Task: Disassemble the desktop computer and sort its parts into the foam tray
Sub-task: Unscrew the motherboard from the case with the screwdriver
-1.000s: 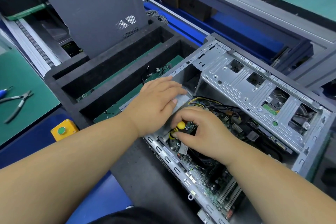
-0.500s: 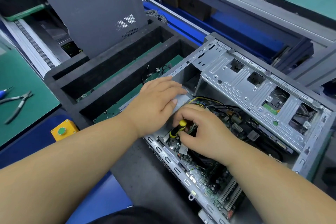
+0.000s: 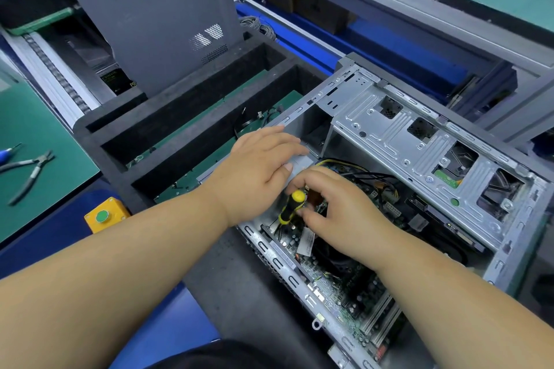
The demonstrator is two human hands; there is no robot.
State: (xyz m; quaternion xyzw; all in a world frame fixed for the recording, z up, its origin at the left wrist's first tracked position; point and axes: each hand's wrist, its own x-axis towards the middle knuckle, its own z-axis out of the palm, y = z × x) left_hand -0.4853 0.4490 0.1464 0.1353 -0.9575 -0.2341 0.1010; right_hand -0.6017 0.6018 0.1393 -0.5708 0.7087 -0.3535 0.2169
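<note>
Nearest, the green motherboard lies in the bottom of the open grey metal computer case, which lies on its side on the worktop. Above the board, the right hand pinches a yellow-and-black screwdriver between thumb and curled fingers, its tip pointing down into the case's left corner. Just beside it, the left hand rests flat, fingers straight, on a grey part at the case's edge. Beyond lies the black foam tray, a dark grey side panel standing in it.
</note>
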